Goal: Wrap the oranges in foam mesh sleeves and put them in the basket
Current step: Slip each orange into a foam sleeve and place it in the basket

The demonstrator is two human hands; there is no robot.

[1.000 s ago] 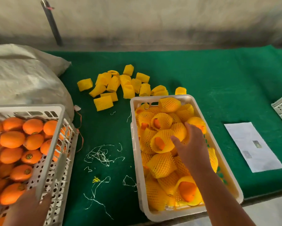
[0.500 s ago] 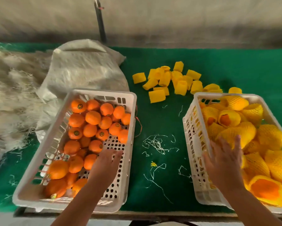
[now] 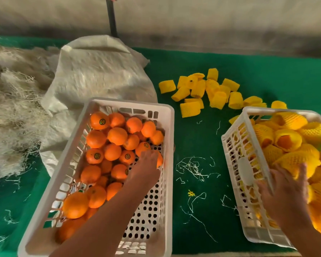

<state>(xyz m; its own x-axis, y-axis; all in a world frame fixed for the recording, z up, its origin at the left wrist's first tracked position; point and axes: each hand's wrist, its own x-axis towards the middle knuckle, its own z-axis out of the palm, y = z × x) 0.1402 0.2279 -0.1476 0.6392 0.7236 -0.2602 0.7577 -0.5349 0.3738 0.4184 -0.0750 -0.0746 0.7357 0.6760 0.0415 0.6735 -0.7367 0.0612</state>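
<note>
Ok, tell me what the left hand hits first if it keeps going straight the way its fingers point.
Probably the bare orange by the basket's right wall; the left hand reaches over it, fingertips seemingly touching or nearly so.

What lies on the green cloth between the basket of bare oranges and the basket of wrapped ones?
In the head view, only loose pale threads and a small yellow foam scrap lie on the green cloth between the two baskets.

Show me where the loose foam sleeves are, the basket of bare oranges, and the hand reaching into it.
loose foam sleeves (image 3: 190,108): head view, on the flat sleeve nearest the camera.
basket of bare oranges (image 3: 130,103): head view, on its far rim.
left hand (image 3: 146,167): head view, on the back of the hand.
</note>
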